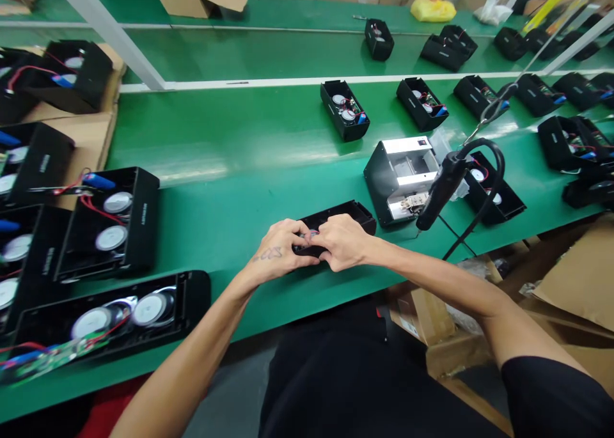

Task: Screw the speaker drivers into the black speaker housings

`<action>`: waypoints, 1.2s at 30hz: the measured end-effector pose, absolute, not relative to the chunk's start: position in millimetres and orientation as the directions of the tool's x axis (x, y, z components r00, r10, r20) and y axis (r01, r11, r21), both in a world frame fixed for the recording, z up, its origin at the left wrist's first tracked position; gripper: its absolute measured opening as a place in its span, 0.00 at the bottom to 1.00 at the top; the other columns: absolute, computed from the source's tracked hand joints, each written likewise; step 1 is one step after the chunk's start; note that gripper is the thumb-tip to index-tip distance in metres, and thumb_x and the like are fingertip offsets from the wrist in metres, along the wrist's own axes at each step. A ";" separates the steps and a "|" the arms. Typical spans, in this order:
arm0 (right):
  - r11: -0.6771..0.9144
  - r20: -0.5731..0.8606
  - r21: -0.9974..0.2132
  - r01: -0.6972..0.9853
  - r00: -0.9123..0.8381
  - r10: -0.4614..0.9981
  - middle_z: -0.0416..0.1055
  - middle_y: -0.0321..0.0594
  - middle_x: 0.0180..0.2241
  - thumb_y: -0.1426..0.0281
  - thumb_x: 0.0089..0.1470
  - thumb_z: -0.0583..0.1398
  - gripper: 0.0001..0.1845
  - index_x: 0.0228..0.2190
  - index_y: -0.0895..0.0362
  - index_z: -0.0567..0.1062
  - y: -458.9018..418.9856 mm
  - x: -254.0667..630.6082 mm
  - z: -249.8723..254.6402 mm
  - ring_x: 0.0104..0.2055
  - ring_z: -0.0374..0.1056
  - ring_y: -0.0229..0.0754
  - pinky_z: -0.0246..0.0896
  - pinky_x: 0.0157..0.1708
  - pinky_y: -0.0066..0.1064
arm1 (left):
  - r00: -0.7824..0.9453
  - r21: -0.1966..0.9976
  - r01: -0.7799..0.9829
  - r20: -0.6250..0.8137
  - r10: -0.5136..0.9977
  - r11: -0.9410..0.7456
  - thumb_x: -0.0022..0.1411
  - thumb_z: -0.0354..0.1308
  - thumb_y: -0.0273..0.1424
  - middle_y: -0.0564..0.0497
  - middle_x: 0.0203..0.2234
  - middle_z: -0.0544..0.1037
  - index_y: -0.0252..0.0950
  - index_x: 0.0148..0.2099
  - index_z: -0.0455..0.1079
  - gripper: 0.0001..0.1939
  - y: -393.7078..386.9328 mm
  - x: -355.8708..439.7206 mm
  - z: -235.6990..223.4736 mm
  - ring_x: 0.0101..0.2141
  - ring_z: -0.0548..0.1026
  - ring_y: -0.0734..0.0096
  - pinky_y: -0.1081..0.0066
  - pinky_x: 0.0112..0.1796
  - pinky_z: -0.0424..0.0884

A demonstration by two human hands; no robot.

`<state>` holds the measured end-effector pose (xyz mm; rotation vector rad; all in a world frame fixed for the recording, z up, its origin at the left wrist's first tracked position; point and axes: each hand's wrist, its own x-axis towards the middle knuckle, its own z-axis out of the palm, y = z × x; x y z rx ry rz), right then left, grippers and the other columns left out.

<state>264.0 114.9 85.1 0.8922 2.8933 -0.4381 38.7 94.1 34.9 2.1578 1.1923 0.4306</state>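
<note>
A black open speaker case (343, 215) lies on the green belt (230, 163) near its front edge. My left hand (278, 252) and my right hand (341, 241) meet over the case's near end, fingers curled and pinched together on something small inside it. What they pinch is hidden by the fingers. Both forearms reach in from below.
Several open black speaker cases with round drivers and red wires (108, 224) crowd the left side. More cases (344, 109) lie spaced along the belt's far side. A metal fixture box (400, 179) and a hanging electric screwdriver (444, 188) stand right of my hands. Cardboard boxes (575, 284) sit at lower right.
</note>
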 end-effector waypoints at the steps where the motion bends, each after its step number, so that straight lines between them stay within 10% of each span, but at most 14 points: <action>1: 0.790 -0.167 -0.243 0.563 -0.826 0.538 0.85 0.50 0.39 0.68 0.58 0.67 0.19 0.50 0.58 0.85 113.6 264.0 85.1 0.39 0.78 0.52 0.58 0.37 0.37 | 0.537 0.660 0.640 -0.017 0.843 -0.394 0.59 0.74 0.48 0.52 0.42 0.80 0.44 0.33 0.83 0.14 92.7 39.2 36.1 0.44 0.74 0.61 0.56 0.53 0.69; 11: 0.696 -0.267 -0.411 0.589 -0.807 0.526 0.85 0.41 0.33 0.71 0.54 0.68 0.22 0.51 0.50 0.86 129.6 260.5 100.5 0.36 0.80 0.49 0.53 0.31 0.33 | 0.549 0.664 0.635 -0.028 0.835 -0.395 0.60 0.73 0.49 0.53 0.40 0.79 0.44 0.35 0.83 0.15 97.2 37.5 37.6 0.41 0.74 0.63 0.57 0.52 0.69; 17: 0.766 -0.216 -0.292 0.573 -0.819 0.531 0.84 0.46 0.34 0.70 0.56 0.67 0.17 0.48 0.56 0.86 124.8 255.7 89.7 0.36 0.80 0.53 0.55 0.31 0.37 | 0.546 0.668 0.626 -0.008 0.838 -0.402 0.59 0.75 0.48 0.53 0.39 0.79 0.44 0.33 0.83 0.14 98.7 37.8 32.2 0.42 0.74 0.62 0.56 0.52 0.69; 21: 0.797 -0.220 -0.263 0.544 -0.838 0.500 0.85 0.51 0.39 0.71 0.62 0.65 0.14 0.48 0.60 0.84 103.2 264.6 94.0 0.42 0.80 0.55 0.66 0.41 0.41 | 0.562 0.611 0.633 0.060 0.825 -0.476 0.59 0.76 0.44 0.52 0.40 0.81 0.45 0.36 0.84 0.10 81.5 42.0 32.7 0.45 0.75 0.60 0.48 0.60 0.66; 24: 0.796 0.060 -0.308 0.521 -0.824 0.563 0.84 0.51 0.49 0.75 0.66 0.62 0.16 0.54 0.58 0.80 76.2 297.5 104.5 0.55 0.77 0.54 0.68 0.56 0.46 | 0.600 0.445 0.653 0.190 0.777 -0.613 0.62 0.74 0.38 0.52 0.40 0.83 0.43 0.37 0.83 0.06 59.0 48.1 30.0 0.46 0.76 0.58 0.43 0.64 0.63; 28: 0.349 0.661 -0.448 0.823 0.042 0.749 0.77 0.53 0.55 0.67 0.68 0.64 0.22 0.61 0.54 0.72 60.8 362.1 102.9 0.58 0.73 0.57 0.71 0.58 0.52 | 0.595 0.271 0.677 0.346 0.726 -0.684 0.65 0.68 0.29 0.54 0.37 0.84 0.42 0.38 0.80 0.02 35.6 53.3 19.1 0.46 0.78 0.58 0.41 0.69 0.58; 32: 0.012 0.598 -0.564 0.825 0.399 0.696 0.74 0.59 0.57 0.53 0.62 0.68 0.34 0.62 0.58 0.70 88.6 409.6 77.9 0.58 0.72 0.64 0.70 0.58 0.64 | 0.549 0.305 0.667 0.415 0.726 -0.679 0.66 0.67 0.30 0.56 0.36 0.84 0.43 0.37 0.78 0.03 33.2 52.6 12.4 0.45 0.79 0.60 0.46 0.70 0.57; 36: 0.061 0.456 -0.789 0.612 0.515 0.726 0.80 0.42 0.37 0.56 0.53 0.74 0.25 0.46 0.55 0.76 103.3 423.9 53.6 0.38 0.76 0.50 0.77 0.46 0.50 | 0.520 0.335 0.664 0.437 0.734 -0.669 0.69 0.64 0.31 0.57 0.35 0.84 0.43 0.36 0.78 0.06 36.8 51.7 14.2 0.43 0.79 0.62 0.48 0.70 0.57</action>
